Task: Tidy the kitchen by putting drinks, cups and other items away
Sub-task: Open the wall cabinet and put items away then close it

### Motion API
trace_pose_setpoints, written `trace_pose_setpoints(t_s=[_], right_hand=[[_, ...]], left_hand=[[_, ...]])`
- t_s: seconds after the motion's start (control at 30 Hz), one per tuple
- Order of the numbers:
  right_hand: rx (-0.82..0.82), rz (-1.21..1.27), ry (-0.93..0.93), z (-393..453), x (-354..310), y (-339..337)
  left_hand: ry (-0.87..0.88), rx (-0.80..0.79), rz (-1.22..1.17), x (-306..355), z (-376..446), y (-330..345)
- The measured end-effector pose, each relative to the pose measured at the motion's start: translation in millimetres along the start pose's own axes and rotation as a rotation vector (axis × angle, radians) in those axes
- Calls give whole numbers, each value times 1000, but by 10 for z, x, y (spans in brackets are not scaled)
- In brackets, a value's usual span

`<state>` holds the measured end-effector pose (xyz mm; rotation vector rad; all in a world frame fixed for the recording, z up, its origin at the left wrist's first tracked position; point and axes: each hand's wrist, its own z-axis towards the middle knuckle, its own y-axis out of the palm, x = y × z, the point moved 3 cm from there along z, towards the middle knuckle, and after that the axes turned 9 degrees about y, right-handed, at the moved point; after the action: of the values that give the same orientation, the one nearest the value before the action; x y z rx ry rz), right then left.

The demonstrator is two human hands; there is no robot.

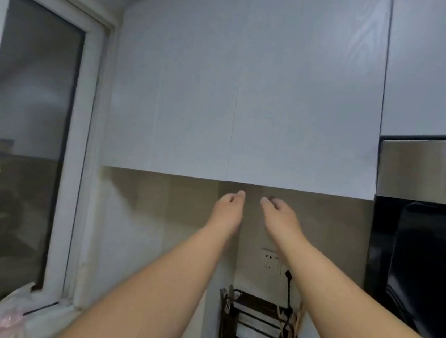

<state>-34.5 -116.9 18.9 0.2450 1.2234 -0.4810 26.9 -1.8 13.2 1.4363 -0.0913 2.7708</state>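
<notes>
Below the closed wall cabinet (246, 102) a band of bare tiled wall lies open. Lower, under the cabinet's middle, a wall socket (271, 260) and a dark rack (254, 325) crowd it. Right of the cabinet, a steel range hood (427, 170) juts out.

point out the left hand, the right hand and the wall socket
left hand (228, 206): head view, on the back of the hand
right hand (280, 213): head view, on the back of the hand
wall socket (271, 260): head view, on its white faceplate
</notes>
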Motion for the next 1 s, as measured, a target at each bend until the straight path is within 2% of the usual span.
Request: trace_pose_setpoints(t_s=[0.1,0.33,0.47,0.63,0.83,1.0], right_hand=[[-26,218,24,221,-26,-27],[-2,298,-20,345,-14,96],[7,326,1,264,-83,117],[-25,385,61,15,-184,167],[-70,470,97,-596,-443,249],[-159,709,52,-1344,-595,202]], left_hand=[[-20,94,-213,67,215,121],[-39,145,-368,60,330,128],[-128,145,-530,98,285,130],[-138,142,-616,199,42,-9],[-1,123,-696,573,-664,-464],[242,-123,-610,1012,-1483,-592]])
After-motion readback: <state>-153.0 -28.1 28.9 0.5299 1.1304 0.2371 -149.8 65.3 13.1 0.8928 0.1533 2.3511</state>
